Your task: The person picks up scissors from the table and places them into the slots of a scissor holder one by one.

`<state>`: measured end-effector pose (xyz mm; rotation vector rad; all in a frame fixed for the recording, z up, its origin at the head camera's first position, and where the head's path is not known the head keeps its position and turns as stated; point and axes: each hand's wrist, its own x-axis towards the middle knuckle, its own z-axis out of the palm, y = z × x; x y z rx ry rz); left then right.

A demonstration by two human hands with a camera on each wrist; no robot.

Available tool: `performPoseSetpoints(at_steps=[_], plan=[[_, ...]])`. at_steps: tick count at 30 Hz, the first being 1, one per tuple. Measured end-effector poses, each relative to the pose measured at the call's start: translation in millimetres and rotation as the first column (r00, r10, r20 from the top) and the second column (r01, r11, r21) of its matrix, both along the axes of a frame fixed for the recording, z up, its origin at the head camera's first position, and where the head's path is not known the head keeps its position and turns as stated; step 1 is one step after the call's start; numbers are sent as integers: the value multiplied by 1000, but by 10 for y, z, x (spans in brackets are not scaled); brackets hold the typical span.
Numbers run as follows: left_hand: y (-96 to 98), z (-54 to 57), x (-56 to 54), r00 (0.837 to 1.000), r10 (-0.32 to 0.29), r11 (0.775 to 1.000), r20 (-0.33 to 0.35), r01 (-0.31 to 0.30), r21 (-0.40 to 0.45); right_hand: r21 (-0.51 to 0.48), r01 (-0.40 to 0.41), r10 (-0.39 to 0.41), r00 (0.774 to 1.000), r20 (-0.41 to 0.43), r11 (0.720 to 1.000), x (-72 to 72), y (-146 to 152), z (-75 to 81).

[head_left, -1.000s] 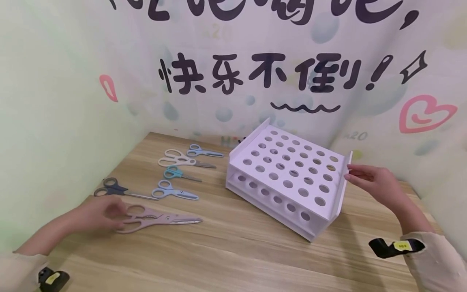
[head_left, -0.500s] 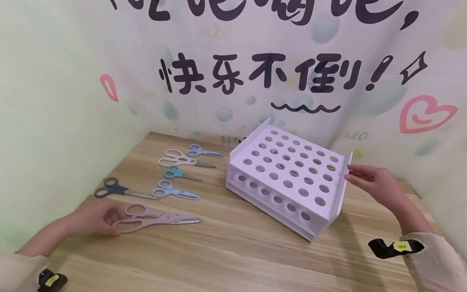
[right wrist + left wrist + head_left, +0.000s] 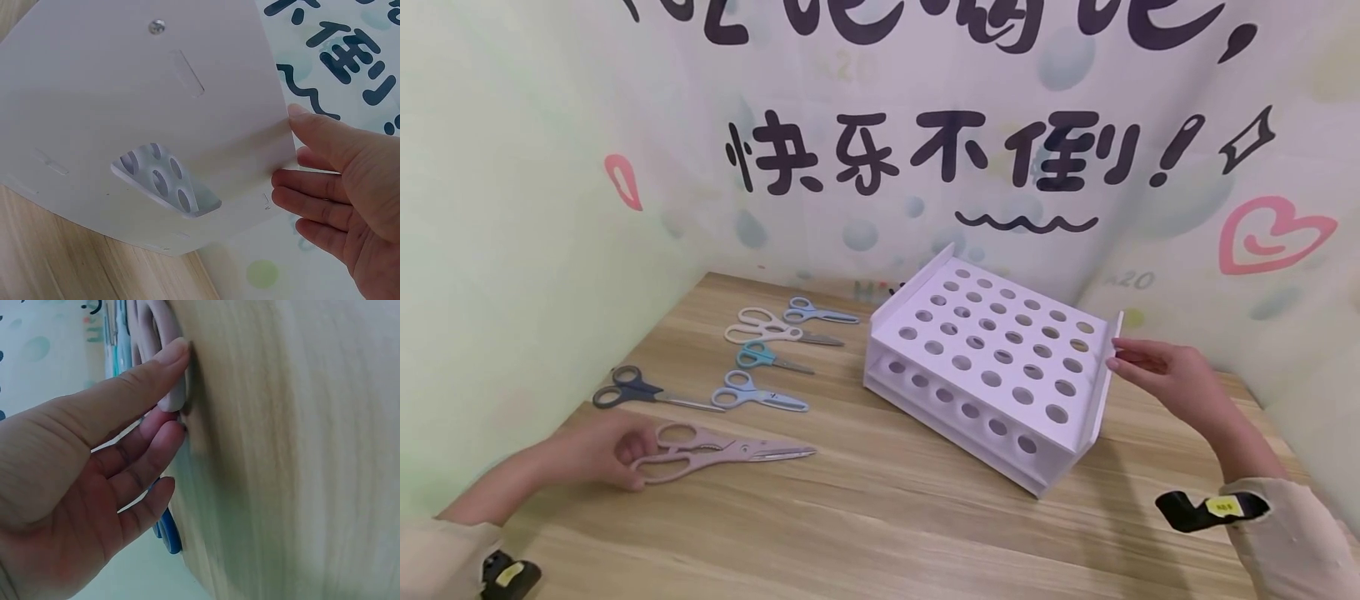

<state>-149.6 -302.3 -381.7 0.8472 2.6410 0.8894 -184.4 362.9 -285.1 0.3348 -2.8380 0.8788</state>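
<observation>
across wooden tabletop point(image 3: 880, 542), pink scissors point(image 3: 733, 452) point rightward, long axis nearly crosswise.

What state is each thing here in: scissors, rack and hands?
Left hand: pinches the handle of the pink scissors
Right hand: touches the side of the rack
Pink scissors: held; blades look closed
Dark blue scissors: lying down, look closed
Front pale blue scissors: lying down, look closed
Teal scissors: lying down, look closed
White scissors: lying down, look closed
Back pale blue scissors: lying down, look closed
Rack: standing on the table
</observation>
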Motion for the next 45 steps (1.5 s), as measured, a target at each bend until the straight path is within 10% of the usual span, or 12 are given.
performPoseSetpoints(at_steps=[14,34,45], plan=[[18,189,43,985,35,999,171,-30,-32,-2,1,-1,1000,0,1000,-4,16,-11],[63,572,-4,999,13,991,39,-19,135,-9,17,-17,1000,-4,1000,-8,37,-30],[223,836,-23,993,106,982,-50,-96,162,-27,8,-8,1000,-9,1000,-2,36,-34]])
